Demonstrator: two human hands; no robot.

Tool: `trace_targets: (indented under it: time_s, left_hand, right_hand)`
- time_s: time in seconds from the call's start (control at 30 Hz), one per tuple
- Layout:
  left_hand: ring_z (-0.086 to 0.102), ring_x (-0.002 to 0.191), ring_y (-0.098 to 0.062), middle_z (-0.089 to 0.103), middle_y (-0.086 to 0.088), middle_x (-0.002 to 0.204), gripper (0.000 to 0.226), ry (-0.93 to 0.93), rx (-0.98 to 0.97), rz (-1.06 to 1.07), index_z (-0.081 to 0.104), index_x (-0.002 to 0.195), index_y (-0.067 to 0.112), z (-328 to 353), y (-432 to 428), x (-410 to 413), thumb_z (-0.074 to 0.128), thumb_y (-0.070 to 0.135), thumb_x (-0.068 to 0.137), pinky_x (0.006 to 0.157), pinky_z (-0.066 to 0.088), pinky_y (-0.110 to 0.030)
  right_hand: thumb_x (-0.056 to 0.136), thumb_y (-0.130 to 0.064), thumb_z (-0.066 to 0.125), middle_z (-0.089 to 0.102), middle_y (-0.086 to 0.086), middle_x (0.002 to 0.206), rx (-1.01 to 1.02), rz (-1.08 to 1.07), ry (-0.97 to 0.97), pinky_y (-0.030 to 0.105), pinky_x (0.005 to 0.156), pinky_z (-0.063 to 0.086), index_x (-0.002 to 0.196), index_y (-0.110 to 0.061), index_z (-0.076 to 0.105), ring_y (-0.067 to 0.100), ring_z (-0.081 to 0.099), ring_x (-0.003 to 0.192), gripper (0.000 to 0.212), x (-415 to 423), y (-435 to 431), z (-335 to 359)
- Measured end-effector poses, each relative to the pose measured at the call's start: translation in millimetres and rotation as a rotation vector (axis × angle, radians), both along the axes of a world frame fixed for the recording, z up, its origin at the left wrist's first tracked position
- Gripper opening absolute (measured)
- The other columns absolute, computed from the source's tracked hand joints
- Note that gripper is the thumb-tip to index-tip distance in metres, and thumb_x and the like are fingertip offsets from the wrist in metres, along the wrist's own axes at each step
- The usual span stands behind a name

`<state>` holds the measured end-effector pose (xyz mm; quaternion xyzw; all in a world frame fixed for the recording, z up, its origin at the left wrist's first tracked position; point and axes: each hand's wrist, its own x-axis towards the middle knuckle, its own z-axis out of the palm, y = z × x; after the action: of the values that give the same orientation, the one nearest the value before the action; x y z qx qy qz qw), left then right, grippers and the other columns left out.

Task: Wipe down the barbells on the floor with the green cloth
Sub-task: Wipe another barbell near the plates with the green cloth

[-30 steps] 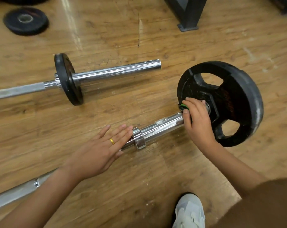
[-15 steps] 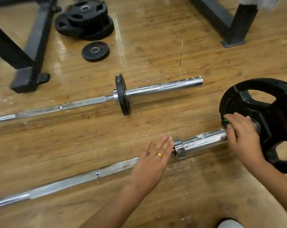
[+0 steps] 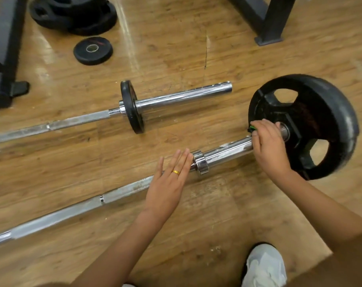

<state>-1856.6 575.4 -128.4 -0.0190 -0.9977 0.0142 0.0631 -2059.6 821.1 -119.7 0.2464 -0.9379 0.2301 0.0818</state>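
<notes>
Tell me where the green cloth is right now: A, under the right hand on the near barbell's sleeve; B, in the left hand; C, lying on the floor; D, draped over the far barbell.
A: the green cloth peeks out from under the right hand, which is curled over the near barbell's sleeve beside the large plate.

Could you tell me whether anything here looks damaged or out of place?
The near barbell has a blotchy shaft with dull whitish patches, and white flecks mark its sleeve beside the right hand. The big plate has a scuffed grey rim. A thin dark line, maybe a crack, runs along the floor behind the far barbell.
</notes>
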Motion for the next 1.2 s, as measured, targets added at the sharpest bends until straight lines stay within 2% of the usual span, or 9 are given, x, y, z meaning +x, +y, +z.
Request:
trace_targets:
  time_s: [0.1,0.17,0.33,0.6,0.77,0.9,1.0,1.07,1.2]
  left_hand:
    - [0.005,0.154,-0.022,0.013,-0.006,0.168,0.085,-0.015,0.01,-0.01,0.017,0.16,0.007,-0.3,-6.2,-4.9,0.016,-0.007,0.076,0.125,0.006,-0.047]
    - [0.007,0.154,-0.022,0.013,-0.007,0.167,0.082,-0.014,0.018,-0.014,0.018,0.16,0.006,0.2,-9.1,-9.1,0.017,-0.005,0.078,0.125,0.009,-0.046]
    - [0.001,0.155,-0.024,0.003,-0.006,0.169,0.087,-0.048,0.034,-0.017,0.009,0.161,0.007,2.0,-16.4,-15.9,0.038,-0.007,0.08,0.124,0.001,-0.045]
    - [0.005,0.155,-0.023,0.014,-0.004,0.168,0.094,-0.094,0.125,0.002,0.015,0.161,0.009,6.1,-24.4,-25.6,0.052,-0.008,0.077,0.123,0.008,-0.045]
    - [-0.01,0.155,-0.019,-0.003,0.001,0.169,0.093,-0.153,0.197,-0.012,0.0,0.162,0.015,11.6,-27.4,-29.2,0.037,-0.008,0.08,0.124,-0.004,-0.044]
    - [-0.013,0.155,-0.017,-0.004,0.003,0.17,0.095,-0.164,0.217,-0.014,-0.004,0.162,0.016,15.1,-30.8,-32.4,0.043,-0.009,0.084,0.124,-0.008,-0.043]
    - [-0.014,0.154,-0.016,-0.004,0.002,0.17,0.087,-0.157,0.206,-0.012,-0.004,0.162,0.015,14.3,-32.2,-31.9,0.03,-0.006,0.085,0.121,-0.014,-0.042]
    - [-0.013,0.154,-0.017,-0.002,0.001,0.17,0.087,-0.147,0.199,-0.01,-0.002,0.162,0.014,13.3,-31.9,-32.0,0.018,0.0,0.079,0.122,-0.012,-0.043]
    - [-0.012,0.154,-0.017,0.0,0.0,0.17,0.088,-0.134,0.2,-0.021,0.0,0.162,0.013,10.1,-32.1,-31.0,0.018,0.001,0.076,0.124,-0.004,-0.045]
  right_hand:
    - [0.105,-0.012,0.042,0.06,0.013,0.128,-0.014,0.032,-0.011,0.043,0.124,0.013,0.129,-0.006,0.059,0.027,0.046,0.131,0.03,-3.2,-5.6,1.7]
    - [0.104,-0.011,0.043,0.062,0.013,0.125,-0.006,0.039,-0.019,0.039,0.122,0.012,0.127,-0.005,0.06,0.025,0.048,0.127,0.029,-9.6,-9.3,5.7]
    - [0.104,-0.012,0.043,0.063,0.012,0.12,0.052,0.054,-0.06,0.042,0.122,0.016,0.123,-0.004,0.062,0.027,0.053,0.121,0.028,-19.4,-19.2,13.9]
    - [0.105,-0.022,0.041,0.063,0.007,0.117,0.093,0.094,-0.14,0.044,0.121,0.02,0.121,-0.009,0.063,0.025,0.053,0.119,0.03,-34.1,-25.0,19.4]
    - [0.103,-0.021,0.045,0.063,0.005,0.12,0.095,0.115,-0.129,0.037,0.119,0.018,0.126,-0.008,0.063,0.023,0.053,0.124,0.032,-44.2,-25.9,15.6]
    - [0.098,-0.014,0.053,0.067,0.012,0.105,0.117,0.098,-0.076,0.049,0.112,0.03,0.109,-0.007,0.067,0.032,0.059,0.109,0.019,-50.2,-32.1,11.2]
    - [0.098,-0.014,0.053,0.065,0.01,0.101,0.108,0.13,-0.049,0.049,0.113,0.027,0.105,-0.008,0.067,0.031,0.059,0.107,0.017,-43.4,-33.2,8.3]
    - [0.098,-0.013,0.053,0.064,0.008,0.107,0.091,0.194,-0.031,0.045,0.116,0.022,0.114,-0.008,0.067,0.028,0.057,0.112,0.021,-34.2,-35.9,6.1]
    - [0.1,-0.018,0.049,0.066,0.006,0.112,0.152,0.277,-0.028,0.041,0.119,0.015,0.124,-0.01,0.064,0.023,0.059,0.114,0.029,-37.8,-33.7,8.0]
